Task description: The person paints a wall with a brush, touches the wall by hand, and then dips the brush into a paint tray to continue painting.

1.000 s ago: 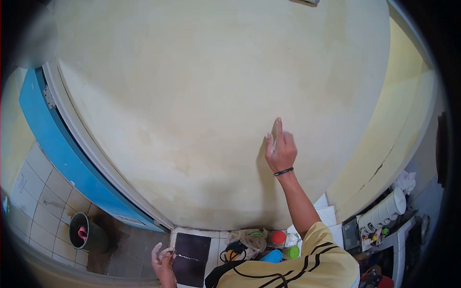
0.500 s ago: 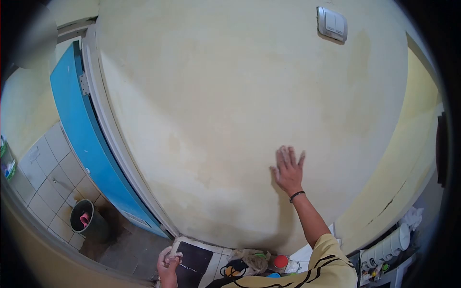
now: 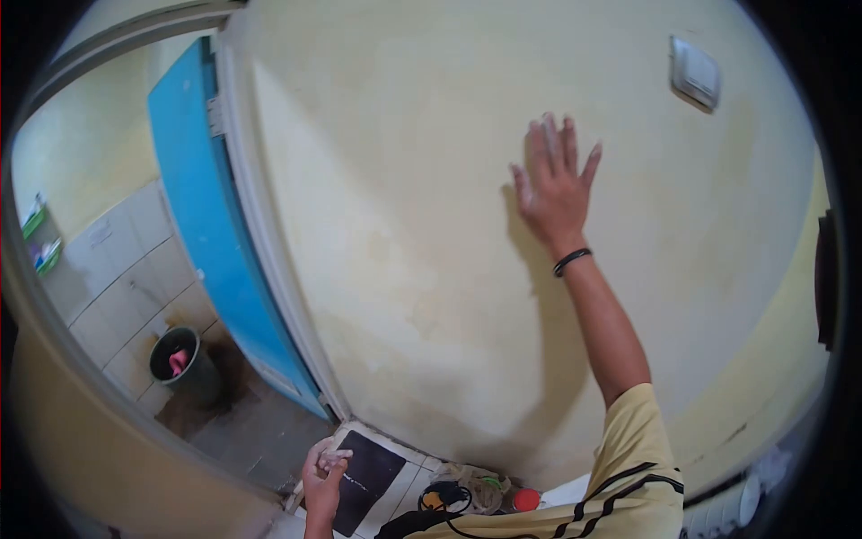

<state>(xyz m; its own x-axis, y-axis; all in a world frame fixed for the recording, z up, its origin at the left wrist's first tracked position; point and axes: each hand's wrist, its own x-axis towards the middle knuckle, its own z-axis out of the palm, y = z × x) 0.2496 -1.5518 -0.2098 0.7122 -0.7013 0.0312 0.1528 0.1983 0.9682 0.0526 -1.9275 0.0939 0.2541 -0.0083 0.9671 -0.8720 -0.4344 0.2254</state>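
My right hand [image 3: 555, 193], whitish dust on its fingers and a dark band on the wrist, is raised with fingers spread against or very near the pale yellow wall [image 3: 431, 207]. Its shadow falls beside it, and whether the palm presses on the surface is hard to tell. Low down, my left hand [image 3: 325, 472] is closed, its fingers curled together and coated in white. Something pale may be pinched there, but I cannot make it out. Faint darker patches mark the wall.
A blue door [image 3: 211, 216] stands ajar at left, with a dark bucket [image 3: 193, 377] beyond it. On the floor are a dark mat [image 3: 368, 481], a plastic bag [image 3: 480, 490] and a red lid [image 3: 526, 499]. A light switch [image 3: 695, 74] is at upper right.
My right hand has moved higher up the wall, fingers still spread. The view has turned toward the doorway, so the switch sits farther right. My left hand stays low and closed.
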